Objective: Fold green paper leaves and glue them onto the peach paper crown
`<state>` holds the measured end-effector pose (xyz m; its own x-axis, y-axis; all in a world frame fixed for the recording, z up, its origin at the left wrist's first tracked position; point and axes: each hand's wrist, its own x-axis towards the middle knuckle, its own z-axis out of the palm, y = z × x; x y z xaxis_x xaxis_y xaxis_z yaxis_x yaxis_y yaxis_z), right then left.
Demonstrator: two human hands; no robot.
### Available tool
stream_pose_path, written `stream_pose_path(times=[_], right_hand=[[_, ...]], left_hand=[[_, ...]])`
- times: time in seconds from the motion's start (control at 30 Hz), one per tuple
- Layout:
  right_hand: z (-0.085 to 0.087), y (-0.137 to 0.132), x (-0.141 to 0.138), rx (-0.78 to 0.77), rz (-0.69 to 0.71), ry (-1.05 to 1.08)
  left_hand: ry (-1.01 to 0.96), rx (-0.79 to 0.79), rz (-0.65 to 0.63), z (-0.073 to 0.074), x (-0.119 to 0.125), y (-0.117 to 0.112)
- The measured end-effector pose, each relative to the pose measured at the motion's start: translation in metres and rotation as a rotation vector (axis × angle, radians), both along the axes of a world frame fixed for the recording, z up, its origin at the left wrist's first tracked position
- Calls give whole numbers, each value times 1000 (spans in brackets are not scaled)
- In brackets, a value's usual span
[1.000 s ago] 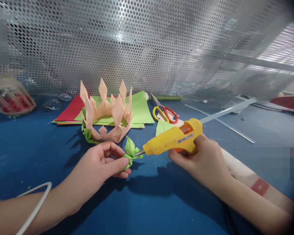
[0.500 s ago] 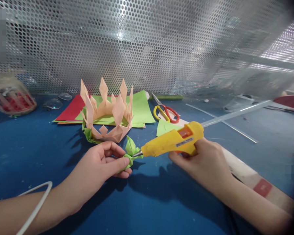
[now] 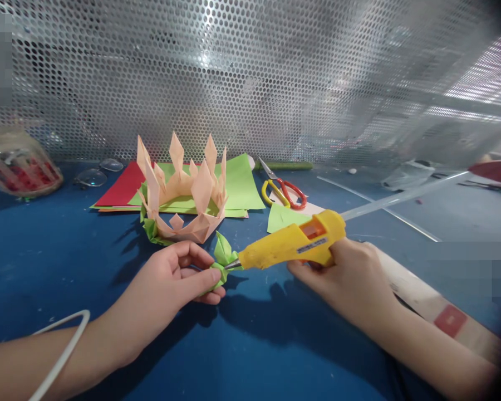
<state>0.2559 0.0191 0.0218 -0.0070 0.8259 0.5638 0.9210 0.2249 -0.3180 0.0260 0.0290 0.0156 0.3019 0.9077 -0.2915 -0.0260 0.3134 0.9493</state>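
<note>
My left hand (image 3: 173, 284) pinches a small folded green paper piece (image 3: 222, 262) on the blue table (image 3: 45, 250). My right hand (image 3: 346, 278) grips a yellow hot glue gun (image 3: 290, 245) with a clear glue stick (image 3: 396, 197) sticking out of its back. The gun's metal nozzle touches the green piece. Just behind the green piece stands a peach folded paper crown shape (image 3: 183, 192) with green folded leaves under its base.
Red and green paper sheets (image 3: 237, 186) lie behind the crown. Scissors with red and yellow handles (image 3: 281, 192) rest to their right. A wooden ruler (image 3: 434, 312) runs under my right forearm. A perforated metal screen (image 3: 250, 78) closes off the back. A clear container (image 3: 19, 161) stands far left.
The glue gun's nozzle has slid a little leftward into the green piece. My left hand has stayed put.
</note>
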Motion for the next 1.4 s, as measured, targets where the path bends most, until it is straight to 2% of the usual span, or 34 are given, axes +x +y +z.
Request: stream_pose_path(times=[0.23,0.6,0.97,1.23,1.4], right_hand=[[1,-1,1,-9,6,-11],[-2,1,6,-21,-59,-8],[-2,2,9,-13,-62,-1],[0,2,9,-17,-73,-4],[0,3,11,-24,-86,-12]], left_hand=[[-6,4,15,-2,-1,-1],[18,-2,43,-3,0,1],[34,-18,58,4,2,1],[10,-7,65,-2,-1,0],[15,-9,69,0,-1,0]])
